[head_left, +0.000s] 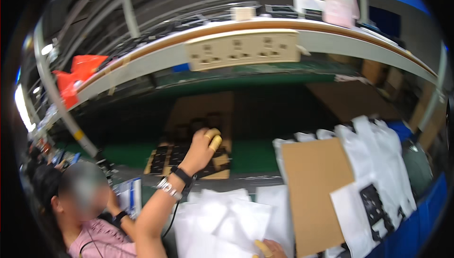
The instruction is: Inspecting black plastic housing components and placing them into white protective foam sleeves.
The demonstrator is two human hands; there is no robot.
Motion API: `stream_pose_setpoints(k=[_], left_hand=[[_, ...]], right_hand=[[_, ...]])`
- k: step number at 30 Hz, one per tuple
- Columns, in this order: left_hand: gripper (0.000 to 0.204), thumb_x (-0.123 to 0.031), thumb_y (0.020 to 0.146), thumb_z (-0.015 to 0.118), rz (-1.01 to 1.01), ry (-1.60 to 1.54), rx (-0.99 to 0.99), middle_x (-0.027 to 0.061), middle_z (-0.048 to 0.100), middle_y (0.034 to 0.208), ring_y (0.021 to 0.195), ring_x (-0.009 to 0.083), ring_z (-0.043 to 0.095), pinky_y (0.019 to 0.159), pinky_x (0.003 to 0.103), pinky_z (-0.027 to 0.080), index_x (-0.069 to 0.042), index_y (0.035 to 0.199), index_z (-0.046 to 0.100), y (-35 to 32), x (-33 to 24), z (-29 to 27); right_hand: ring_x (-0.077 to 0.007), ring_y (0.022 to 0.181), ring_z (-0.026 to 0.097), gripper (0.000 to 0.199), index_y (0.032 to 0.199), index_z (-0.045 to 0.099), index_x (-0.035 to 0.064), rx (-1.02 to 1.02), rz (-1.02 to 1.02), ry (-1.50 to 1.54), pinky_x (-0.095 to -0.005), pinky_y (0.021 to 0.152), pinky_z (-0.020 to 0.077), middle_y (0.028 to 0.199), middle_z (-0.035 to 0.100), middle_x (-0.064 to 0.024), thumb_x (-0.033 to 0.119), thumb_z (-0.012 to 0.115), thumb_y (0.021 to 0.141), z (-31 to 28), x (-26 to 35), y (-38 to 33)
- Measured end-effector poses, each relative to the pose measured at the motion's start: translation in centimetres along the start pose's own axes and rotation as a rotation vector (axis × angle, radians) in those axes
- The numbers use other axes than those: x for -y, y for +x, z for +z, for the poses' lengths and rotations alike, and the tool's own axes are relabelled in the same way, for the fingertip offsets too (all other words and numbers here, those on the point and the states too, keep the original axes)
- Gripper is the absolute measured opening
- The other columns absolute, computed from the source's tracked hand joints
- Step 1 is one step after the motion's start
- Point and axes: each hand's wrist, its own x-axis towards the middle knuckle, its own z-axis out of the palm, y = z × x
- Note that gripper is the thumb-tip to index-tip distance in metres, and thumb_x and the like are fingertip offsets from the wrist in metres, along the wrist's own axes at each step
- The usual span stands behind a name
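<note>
The left hand is reaching forward over the green conveyor belt, its grip curled together around the far edge of a brown cardboard tray of dark parts; yellow cots are covering the fingertips. A black wrist strap and a metal bracelet are sitting just behind that grip. The right hand is showing only partly at the lower edge, fingers pressing on the white foam sheets on the bench; whether its grip is closing cannot be told. Right of that hand a cardboard sheet is lying over white bags. Left of the reaching arm, another person in pink is working.
</note>
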Motion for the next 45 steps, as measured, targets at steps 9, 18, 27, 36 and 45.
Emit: stream_pose_setpoints(k=[9, 18, 27, 36, 45], left_hand=[[0.050, -0.012, 0.080, 0.056, 0.502, -0.076, 0.947, 0.0174, 0.045, 0.126, 0.116, 0.0327, 0.044, 0.098, 0.039, 0.036, -0.009, 0.129, 0.045, -2.0, -21.0, 14.7], [0.080, -0.006, 0.066, 0.060, 1.007, 0.069, 0.732, 0.0149, 0.027, 0.143, 0.135, 0.0298, 0.022, 0.106, 0.054, 0.021, -0.010, 0.140, 0.029, -3.1, -30.0, 24.1], [0.038, -0.007, 0.073, 0.058, 1.019, 0.055, 0.696, 0.0099, 0.051, 0.110, 0.112, 0.0253, 0.045, 0.098, 0.046, 0.034, -0.011, 0.110, 0.055, -1.2, -32.1, 26.0], [0.053, -0.019, 0.065, 0.071, 0.891, -0.028, 0.700, 0.0202, 0.035, 0.132, 0.126, 0.0360, 0.033, 0.104, 0.050, 0.027, -0.001, 0.111, 0.053, -5.6, -25.9, 20.3], [0.060, -0.001, 0.058, 0.064, 0.567, -0.046, 0.644, 0.0221, 0.042, 0.106, 0.084, 0.0394, 0.056, 0.072, 0.045, 0.049, -0.005, 0.115, 0.047, -5.0, -24.1, 15.0]], right_hand=[[-0.0384, 0.112, 0.044, 0.053, 0.131, 0.040, 0.0056, -0.012, -0.055, 0.090, -0.0462, 0.098, 0.0326, 0.118, 0.049, -0.0236, 0.017, 0.056, 0.082, 0.7, -0.9, -0.4], [-0.0363, 0.112, 0.044, 0.053, 0.131, 0.041, 0.0069, -0.018, -0.081, 0.056, -0.0453, 0.097, 0.0325, 0.115, 0.050, -0.0229, 0.020, 0.053, 0.081, 1.8, -1.7, -0.6], [-0.0404, 0.121, 0.033, 0.053, 0.119, 0.046, -0.0065, 0.017, -0.163, 0.166, -0.0504, 0.103, 0.0231, 0.126, 0.042, -0.0270, 0.024, 0.056, 0.076, 4.6, -3.7, -0.9], [-0.0382, 0.112, 0.043, 0.053, 0.129, 0.042, 0.0053, -0.089, -0.146, 0.006, -0.0459, 0.097, 0.0325, 0.113, 0.050, -0.0240, 0.018, 0.055, 0.079, 5.1, -4.8, -1.8], [-0.0308, 0.116, 0.043, 0.046, 0.120, 0.053, 0.0056, 0.031, -0.126, -0.046, -0.0415, 0.101, 0.0305, 0.122, 0.048, -0.0182, 0.034, 0.056, 0.084, 1.7, -2.9, -0.4]])
